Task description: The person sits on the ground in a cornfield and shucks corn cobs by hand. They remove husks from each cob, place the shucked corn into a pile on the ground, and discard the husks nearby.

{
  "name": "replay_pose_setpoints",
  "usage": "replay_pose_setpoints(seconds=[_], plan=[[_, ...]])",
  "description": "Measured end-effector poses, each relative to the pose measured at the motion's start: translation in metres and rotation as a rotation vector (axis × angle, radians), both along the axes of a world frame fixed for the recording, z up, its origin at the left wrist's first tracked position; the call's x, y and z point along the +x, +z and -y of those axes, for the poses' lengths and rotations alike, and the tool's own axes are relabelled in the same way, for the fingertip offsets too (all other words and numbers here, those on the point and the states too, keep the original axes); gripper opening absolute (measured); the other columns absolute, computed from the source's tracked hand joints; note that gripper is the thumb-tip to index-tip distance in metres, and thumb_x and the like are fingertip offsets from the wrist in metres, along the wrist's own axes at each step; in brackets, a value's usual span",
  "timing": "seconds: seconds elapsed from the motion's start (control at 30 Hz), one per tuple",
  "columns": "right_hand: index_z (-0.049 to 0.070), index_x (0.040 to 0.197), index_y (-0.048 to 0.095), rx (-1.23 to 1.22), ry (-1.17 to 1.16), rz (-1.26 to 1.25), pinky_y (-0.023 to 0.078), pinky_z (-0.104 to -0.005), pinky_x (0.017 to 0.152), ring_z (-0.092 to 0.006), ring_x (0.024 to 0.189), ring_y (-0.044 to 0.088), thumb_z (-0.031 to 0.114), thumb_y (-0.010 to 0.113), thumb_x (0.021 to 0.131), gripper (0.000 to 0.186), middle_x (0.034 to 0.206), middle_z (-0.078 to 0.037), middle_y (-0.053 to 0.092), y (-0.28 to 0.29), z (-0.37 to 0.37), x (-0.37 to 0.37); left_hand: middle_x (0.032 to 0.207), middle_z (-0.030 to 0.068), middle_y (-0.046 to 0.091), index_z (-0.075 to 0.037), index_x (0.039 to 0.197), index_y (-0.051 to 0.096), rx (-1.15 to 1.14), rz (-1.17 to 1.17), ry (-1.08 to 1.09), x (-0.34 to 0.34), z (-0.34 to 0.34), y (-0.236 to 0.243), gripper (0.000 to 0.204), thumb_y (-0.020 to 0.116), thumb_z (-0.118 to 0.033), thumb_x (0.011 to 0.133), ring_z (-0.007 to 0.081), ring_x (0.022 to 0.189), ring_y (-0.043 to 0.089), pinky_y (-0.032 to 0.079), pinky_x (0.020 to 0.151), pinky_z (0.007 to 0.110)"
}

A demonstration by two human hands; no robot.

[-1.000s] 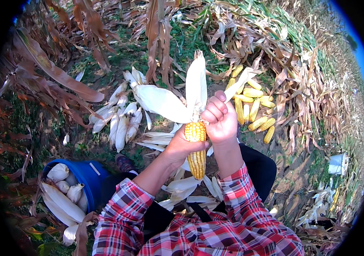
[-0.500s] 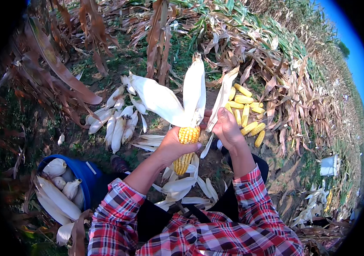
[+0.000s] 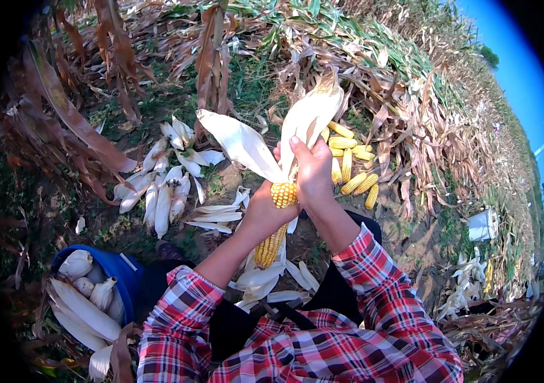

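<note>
An ear of corn (image 3: 271, 247) with bright yellow kernels is held tilted in front of me, its lower end toward my body. My left hand (image 3: 260, 209) is wrapped round its middle, so kernels show above and below the thumb. Pale husk leaves (image 3: 242, 145) are peeled back and spread from the ear's far end. Beside that end my right hand (image 3: 314, 172) is closed on the broad husk leaf (image 3: 313, 113), thumb pressed along it. The fingers behind the husk are mostly hidden.
Left of me a blue bucket (image 3: 133, 281) holds ears in husk. More husked ears (image 3: 163, 203) lie ahead left; bare yellow cobs (image 3: 347, 165) are heaped ahead right. Loose husks (image 3: 258, 281) lie between my legs. A white bucket (image 3: 483, 226) stands far right, dry stalks (image 3: 211, 60) ahead.
My right hand has moved left from a separated husk strip onto the leaf still on the ear. That leaf now leans right. My left hand keeps its hold.
</note>
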State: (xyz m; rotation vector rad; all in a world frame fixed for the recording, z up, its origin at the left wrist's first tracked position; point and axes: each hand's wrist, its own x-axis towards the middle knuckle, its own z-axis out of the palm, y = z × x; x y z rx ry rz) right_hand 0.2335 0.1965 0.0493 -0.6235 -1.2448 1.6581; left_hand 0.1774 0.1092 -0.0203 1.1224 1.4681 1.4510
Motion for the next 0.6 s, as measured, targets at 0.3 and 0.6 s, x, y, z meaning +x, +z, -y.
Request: replay_pose_setpoints(seconds=[0.3, 0.6], plan=[[0.010, 0.085, 0.049, -0.323, 0.362, 0.073, 0.039, -0.0276, 0.049, -0.0116, 0.054, 0.047, 0.029, 0.051, 0.095, 0.022, 0.065, -0.001, 0.050, 0.011, -0.029, 0.019, 0.094, 0.0076, 0.059, -0.001, 0.121, 0.041, -0.055, 0.485, -0.369, -0.007, 0.010, 0.015, 0.058, 0.072, -0.006, 0.072, 0.0159, 0.076, 0.062, 0.053, 0.066, 0.030], [0.009, 0.079, 0.040, -0.413, 0.149, -0.032, 0.027, -0.0282, 0.041, -0.0095, 0.041, 0.030, 0.024, 0.036, 0.096, 0.022, 0.053, 0.003, 0.033, -0.003, -0.033, -0.003, 0.088, 0.0048, 0.056, -0.005, 0.112, 0.045, -0.043, 0.591, -0.135, 0.008, 0.003, 0.019, 0.044, 0.064, 0.001, 0.073, 0.0148, 0.067, 0.061, 0.052, 0.057, 0.028]])
